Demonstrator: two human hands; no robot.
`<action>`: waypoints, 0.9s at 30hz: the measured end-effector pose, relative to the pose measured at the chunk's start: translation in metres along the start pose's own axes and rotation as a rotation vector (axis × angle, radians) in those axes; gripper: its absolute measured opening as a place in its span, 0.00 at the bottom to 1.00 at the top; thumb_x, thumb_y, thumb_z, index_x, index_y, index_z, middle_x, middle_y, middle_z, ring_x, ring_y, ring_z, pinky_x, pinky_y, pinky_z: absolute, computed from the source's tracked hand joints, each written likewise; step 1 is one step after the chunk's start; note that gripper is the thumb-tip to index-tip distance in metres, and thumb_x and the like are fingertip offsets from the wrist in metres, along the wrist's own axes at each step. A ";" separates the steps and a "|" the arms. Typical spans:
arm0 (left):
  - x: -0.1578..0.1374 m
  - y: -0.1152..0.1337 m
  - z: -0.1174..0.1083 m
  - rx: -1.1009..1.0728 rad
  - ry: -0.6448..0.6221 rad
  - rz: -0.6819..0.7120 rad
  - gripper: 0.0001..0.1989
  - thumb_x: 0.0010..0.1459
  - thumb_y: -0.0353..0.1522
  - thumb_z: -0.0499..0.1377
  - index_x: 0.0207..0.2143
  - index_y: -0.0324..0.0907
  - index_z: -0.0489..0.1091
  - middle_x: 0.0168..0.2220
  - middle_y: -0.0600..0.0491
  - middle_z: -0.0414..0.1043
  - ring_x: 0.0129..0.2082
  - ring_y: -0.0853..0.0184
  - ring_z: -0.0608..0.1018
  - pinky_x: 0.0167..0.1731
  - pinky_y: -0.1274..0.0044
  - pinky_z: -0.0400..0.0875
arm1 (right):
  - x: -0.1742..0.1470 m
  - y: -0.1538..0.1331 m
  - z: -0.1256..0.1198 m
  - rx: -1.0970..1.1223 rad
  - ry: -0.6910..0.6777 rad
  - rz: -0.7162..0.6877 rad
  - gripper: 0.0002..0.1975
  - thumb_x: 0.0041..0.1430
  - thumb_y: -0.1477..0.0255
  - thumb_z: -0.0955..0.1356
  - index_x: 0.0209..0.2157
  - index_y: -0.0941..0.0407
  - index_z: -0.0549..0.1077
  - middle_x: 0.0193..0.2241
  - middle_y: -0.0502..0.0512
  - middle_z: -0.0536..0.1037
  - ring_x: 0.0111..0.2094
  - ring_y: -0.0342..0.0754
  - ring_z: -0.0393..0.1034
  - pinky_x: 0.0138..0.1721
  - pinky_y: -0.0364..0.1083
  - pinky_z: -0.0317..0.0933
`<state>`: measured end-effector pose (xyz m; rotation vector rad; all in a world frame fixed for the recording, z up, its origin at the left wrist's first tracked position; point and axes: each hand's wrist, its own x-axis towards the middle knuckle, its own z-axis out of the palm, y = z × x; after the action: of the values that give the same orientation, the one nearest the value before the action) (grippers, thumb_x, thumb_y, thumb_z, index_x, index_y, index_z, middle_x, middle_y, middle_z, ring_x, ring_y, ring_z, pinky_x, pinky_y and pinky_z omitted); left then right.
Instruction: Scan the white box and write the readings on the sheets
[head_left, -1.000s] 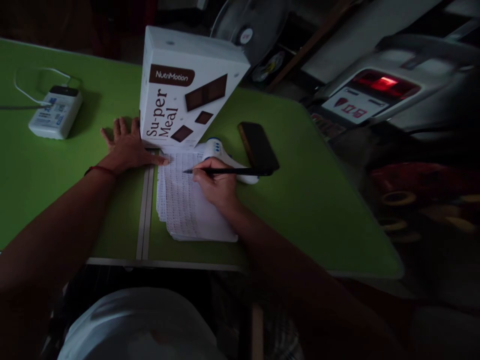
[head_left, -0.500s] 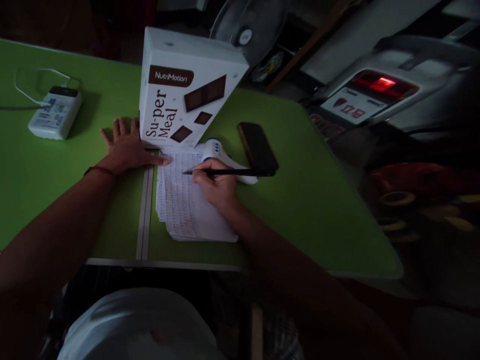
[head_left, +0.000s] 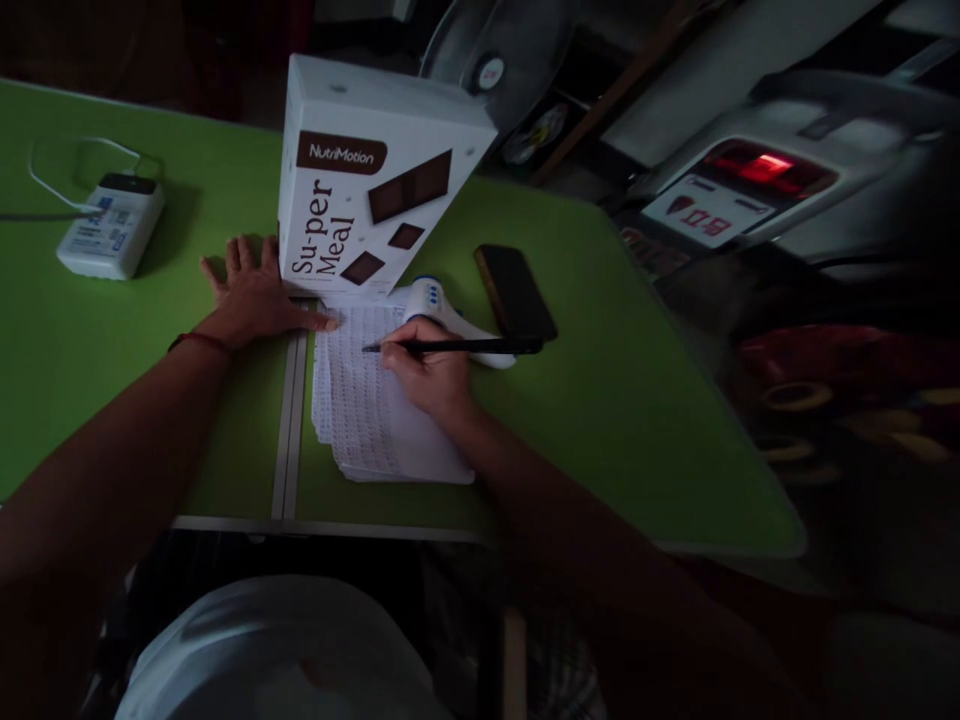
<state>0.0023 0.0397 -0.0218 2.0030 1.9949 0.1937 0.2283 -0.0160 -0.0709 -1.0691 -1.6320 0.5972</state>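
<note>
A stack of paper sheets [head_left: 420, 440] covered in rows of small marks lies on the green table [head_left: 600, 450]. My right hand [head_left: 435, 375] is closed round a black pen [head_left: 480, 346], whose tip points left at the printed rows; whether it touches the paper I cannot tell. Flat on the table, my left hand [head_left: 251, 295] has its fingers spread, with the thumb resting on the top left corner of the sheets. Behind the paper stands a white NutriMotion box [head_left: 352, 210]. A white infrared thermometer [head_left: 427, 298] lies partly behind my right hand and the pen.
A dark phone [head_left: 514, 292] lies to the right of the thermometer. At the far left sits a white power adapter [head_left: 112, 225] with cables. A fan [head_left: 491, 72] stands beyond the table, and a machine with a red lit display [head_left: 769, 165] is at the right.
My right hand and the pen have shifted slightly to the left over the paper. My left hand has stayed in place.
</note>
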 end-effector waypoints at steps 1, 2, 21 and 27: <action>0.000 0.000 0.000 -0.001 0.001 -0.004 0.81 0.32 0.70 0.65 0.77 0.39 0.34 0.77 0.33 0.28 0.76 0.38 0.34 0.69 0.43 0.27 | 0.000 0.000 0.000 0.004 -0.006 -0.001 0.06 0.50 0.69 0.68 0.22 0.52 0.68 0.19 0.46 0.70 0.22 0.44 0.64 0.26 0.46 0.63; 0.001 -0.001 0.001 -0.001 0.003 -0.005 0.81 0.32 0.71 0.64 0.77 0.39 0.34 0.77 0.34 0.28 0.76 0.38 0.34 0.70 0.44 0.28 | 0.000 0.000 0.000 0.007 -0.007 -0.003 0.06 0.50 0.69 0.68 0.22 0.52 0.68 0.19 0.46 0.70 0.22 0.44 0.63 0.26 0.46 0.63; -0.001 0.001 -0.002 -0.007 -0.005 -0.008 0.81 0.31 0.72 0.63 0.77 0.39 0.34 0.77 0.35 0.30 0.76 0.37 0.34 0.70 0.45 0.27 | -0.001 0.004 -0.001 -0.028 0.038 0.054 0.05 0.49 0.72 0.67 0.22 0.52 0.67 0.19 0.45 0.69 0.23 0.44 0.63 0.27 0.47 0.63; 0.003 -0.003 0.002 -0.007 -0.002 -0.007 0.82 0.29 0.73 0.62 0.77 0.41 0.34 0.77 0.38 0.30 0.75 0.37 0.34 0.70 0.47 0.27 | -0.002 0.003 -0.003 -0.012 -0.001 0.032 0.06 0.52 0.72 0.68 0.23 0.52 0.68 0.20 0.45 0.69 0.23 0.44 0.64 0.27 0.46 0.63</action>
<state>0.0005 0.0421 -0.0248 1.9914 1.9970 0.1965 0.2319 -0.0171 -0.0735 -1.1054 -1.6239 0.6096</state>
